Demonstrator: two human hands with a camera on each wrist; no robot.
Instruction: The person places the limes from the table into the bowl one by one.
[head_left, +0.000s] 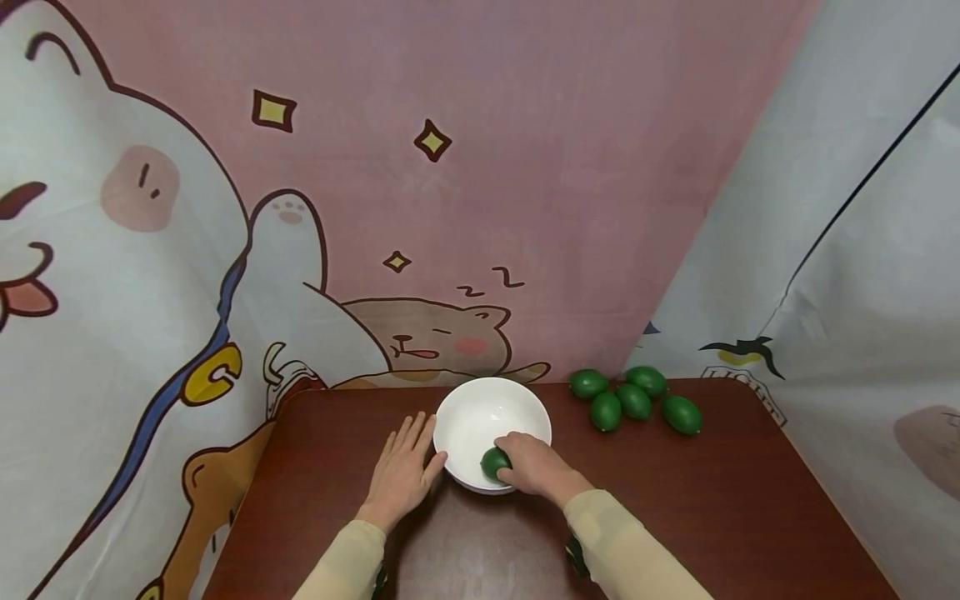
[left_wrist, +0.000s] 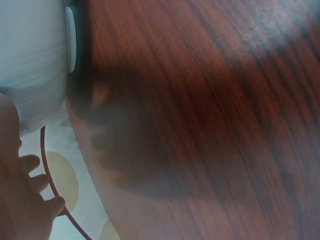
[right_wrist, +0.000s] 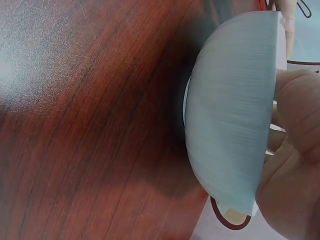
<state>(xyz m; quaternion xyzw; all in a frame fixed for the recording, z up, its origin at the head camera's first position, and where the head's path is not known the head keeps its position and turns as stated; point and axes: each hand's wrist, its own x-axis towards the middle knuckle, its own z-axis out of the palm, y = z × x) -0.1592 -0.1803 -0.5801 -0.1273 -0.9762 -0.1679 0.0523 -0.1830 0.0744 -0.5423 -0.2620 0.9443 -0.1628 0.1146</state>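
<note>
A white bowl stands on the brown table. My right hand reaches over its near right rim, thumb and fingers pinching a green lime inside. In the right wrist view the bowl's outer wall hides that lime, and the hand bends over the rim. On the bowl's left side, my left hand has its fingers extended, with the thumb right at the rim. The left wrist view shows this hand beside the bowl's curved side.
Several more limes lie grouped at the table's back right, beyond the bowl. The wood-grain table ends at the back against a cartoon-printed cloth. Another pale cloth hangs along the right side.
</note>
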